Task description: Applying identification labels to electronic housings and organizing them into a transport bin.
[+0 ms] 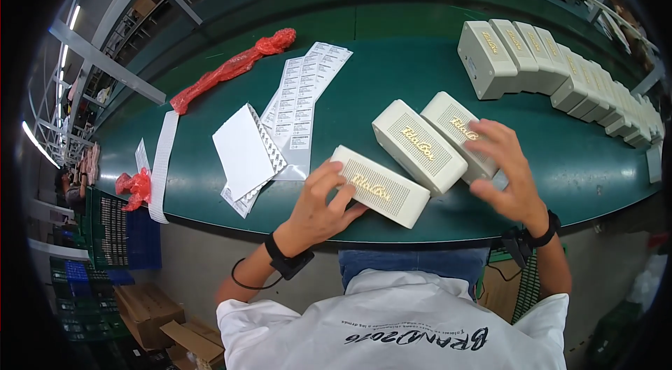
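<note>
My left hand [316,207] grips the left end of a cream box-shaped speaker [383,196] with a dotted grille and raised gold lettering. That speaker lies tilted near the table's front edge. Right beside it are a second matching speaker [414,144] and a third speaker [448,112], set side by side at a slant. Over the right side of the third one, my right hand [514,177] has its fingers spread. Whether its fingertips touch the casing, I cannot tell.
A curved row of several matching speakers [490,58] stands at the far right of the green table [364,76]. Left of centre lie label sheets [297,100] and white paper [241,153]. Crumpled red plastic [231,69] rests behind them; a white strip [163,167] crosses the left edge.
</note>
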